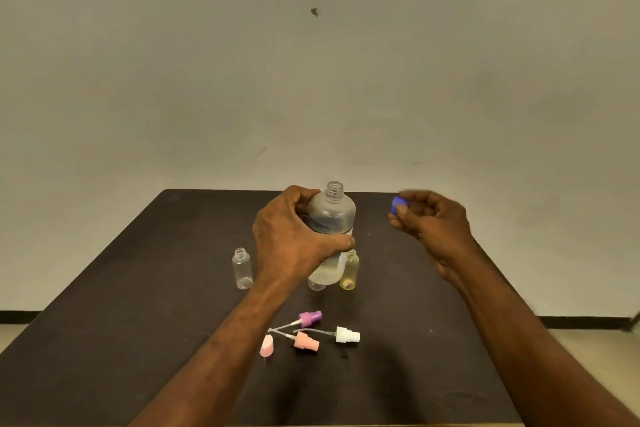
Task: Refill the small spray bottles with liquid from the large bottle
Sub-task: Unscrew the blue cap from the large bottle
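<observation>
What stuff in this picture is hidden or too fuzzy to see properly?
- Head view: the middle small bottle is mostly hidden behind the large bottle and the left hand; only its base shows.
- The blue cap in the right hand is motion-blurred and half covered by fingers.
- The large bottle's label is hidden by the left hand.
- How full the yellowish bottle is: too small to tell.

Surface (pixel 138 322): dark brown. Large bottle (pixel 332 215): clear, frosted. Cap (pixel 396 203): blue. Small bottle (pixel 348 270): yellowish. Spray heads: purple (pixel 310 319), white (pixel 347 335), salmon (pixel 306 342). Cover (pixel 267 346): pink.
</observation>
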